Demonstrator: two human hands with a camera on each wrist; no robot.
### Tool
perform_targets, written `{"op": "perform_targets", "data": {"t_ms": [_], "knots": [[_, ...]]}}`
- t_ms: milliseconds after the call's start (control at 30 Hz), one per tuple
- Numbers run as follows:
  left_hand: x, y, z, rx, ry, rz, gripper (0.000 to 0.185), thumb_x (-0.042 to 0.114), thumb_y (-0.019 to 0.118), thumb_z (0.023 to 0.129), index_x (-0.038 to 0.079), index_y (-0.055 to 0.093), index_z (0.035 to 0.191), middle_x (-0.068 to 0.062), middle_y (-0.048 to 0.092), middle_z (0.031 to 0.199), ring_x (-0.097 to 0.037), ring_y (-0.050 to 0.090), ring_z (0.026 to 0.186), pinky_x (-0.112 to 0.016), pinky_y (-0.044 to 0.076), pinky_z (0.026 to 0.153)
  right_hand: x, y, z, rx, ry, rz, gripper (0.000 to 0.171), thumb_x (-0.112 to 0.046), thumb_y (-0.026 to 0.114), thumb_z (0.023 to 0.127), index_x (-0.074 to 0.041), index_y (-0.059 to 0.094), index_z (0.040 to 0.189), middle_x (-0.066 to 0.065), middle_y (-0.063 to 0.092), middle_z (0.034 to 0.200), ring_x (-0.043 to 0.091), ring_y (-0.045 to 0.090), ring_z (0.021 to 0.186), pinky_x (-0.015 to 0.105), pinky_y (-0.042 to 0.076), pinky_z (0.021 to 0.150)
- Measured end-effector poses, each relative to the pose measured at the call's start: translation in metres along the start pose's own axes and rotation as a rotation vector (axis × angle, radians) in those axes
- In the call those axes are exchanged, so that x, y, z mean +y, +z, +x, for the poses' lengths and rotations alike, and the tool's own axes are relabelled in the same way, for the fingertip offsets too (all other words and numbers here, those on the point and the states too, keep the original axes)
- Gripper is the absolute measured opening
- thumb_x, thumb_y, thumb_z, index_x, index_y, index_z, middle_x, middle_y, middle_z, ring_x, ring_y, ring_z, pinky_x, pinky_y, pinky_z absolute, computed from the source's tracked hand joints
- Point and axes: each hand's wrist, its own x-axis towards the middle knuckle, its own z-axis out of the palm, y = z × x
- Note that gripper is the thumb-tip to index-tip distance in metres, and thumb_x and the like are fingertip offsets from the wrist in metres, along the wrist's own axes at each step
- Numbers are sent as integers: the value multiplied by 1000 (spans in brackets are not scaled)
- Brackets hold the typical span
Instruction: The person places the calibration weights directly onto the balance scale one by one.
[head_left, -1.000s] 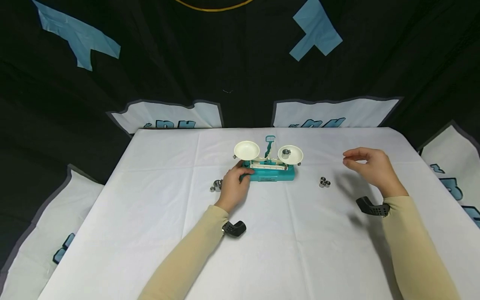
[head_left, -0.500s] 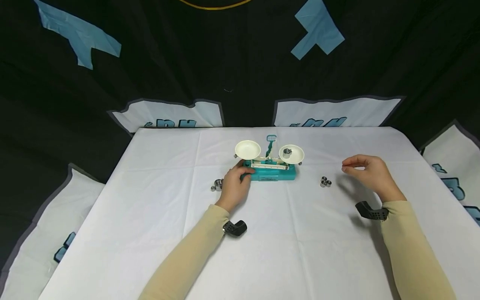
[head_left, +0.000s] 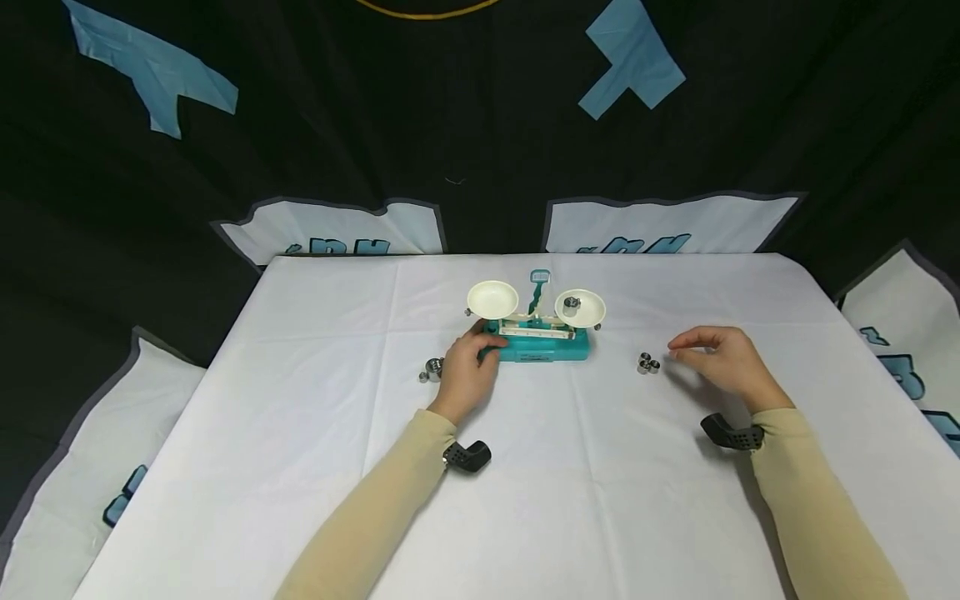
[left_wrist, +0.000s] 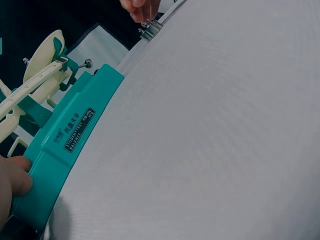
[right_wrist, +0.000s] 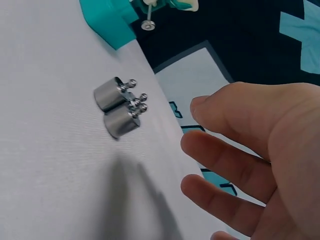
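A teal tray balance (head_left: 543, 348) with two cream pans stands at the table's middle, its label facing front in the left wrist view. My left hand (head_left: 467, 373) grips the left end of its base, thumb on the front side. The left pan (head_left: 492, 298) holds nothing; in the right pan (head_left: 592, 310) sits a metal weight (head_left: 571, 306). My right hand (head_left: 716, 360) hovers just right of a small cluster of knobbed metal weights (right_wrist: 117, 107), thumb and fingers loosely bent and apart, holding nothing. More metal weights (head_left: 432, 369) stand beside my left hand, partly hidden by it.
A white cloth (head_left: 525, 500) covers the table. Behind its far edge hangs a black curtain (head_left: 480, 125) with blue tape pieces (head_left: 633, 54). Each wrist wears a black camera band (head_left: 467, 457).
My right hand has come down and left, closer to the weight cluster. My left hand keeps its grip on the balance, and the weights have stayed in place.
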Motion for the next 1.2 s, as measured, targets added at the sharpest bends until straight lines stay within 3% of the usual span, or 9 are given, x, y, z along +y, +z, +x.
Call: {"op": "perform_targets", "data": {"t_ms": [133,233,333,400,467,633,833,1067,1200], "knots": [[-1,-1,0,2,9,-3,23,2,56,96,1,76,108,-26,53,149,-41,50,141,-61,33,121,0,6,0,-17,-9,13,29,-22,69,96,0,74,115,25,66,130,39,55,126,61,40,108],[-1,-1,0,2,9,-3,23,2,56,96,1,76,107,-26,53,149,-41,51,141,-61,33,120,1,10,1,-25,-16,-7,26,-20,71,95,-2,75,113,22,69,126,23,63,113,44,50,96],[-2,-1,0,1,8,0,23,2,56,96,2,76,107,-26,53,149,-42,51,141,-61,34,120,3,14,2,-22,-15,-33,22,-17,71,93,-4,77,111,20,72,122,6,62,100,26,51,79],[-2,0,1,0,10,2,23,2,56,96,2,76,107,-26,53,149,-41,51,141,-60,34,120,4,16,3,-18,-21,-50,21,-15,70,93,-4,77,110,20,73,120,6,62,97,20,51,72],[-2,0,1,3,16,3,22,2,57,95,2,76,107,-26,53,149,-41,51,141,-61,34,120,4,19,4,-13,-21,-58,20,-13,70,93,-3,77,109,20,73,119,13,65,100,19,51,71],[-1,0,1,4,22,2,21,1,58,95,1,76,106,-27,54,148,-42,51,140,-62,34,119,4,24,3,-9,-39,-92,19,-11,71,92,-2,77,108,21,74,117,34,68,109,28,53,83],[-3,0,2,-3,10,9,23,1,57,95,1,76,106,-26,53,149,-41,51,141,-59,36,119,4,28,2,-10,-41,-101,20,-11,73,91,-2,77,108,21,74,116,36,69,109,46,55,93],[-3,0,1,-3,15,7,23,2,56,95,1,76,107,-27,53,149,-41,50,142,-61,32,121,5,30,3,3,-53,-106,19,-11,71,92,-1,77,107,22,74,115,35,69,108,40,55,91],[-2,-1,1,-4,13,6,23,2,57,95,1,76,107,-27,53,149,-41,50,142,-61,31,122,4,31,3,7,-50,-107,19,-11,71,92,-1,77,107,22,74,115,36,68,108,47,54,93]]}}
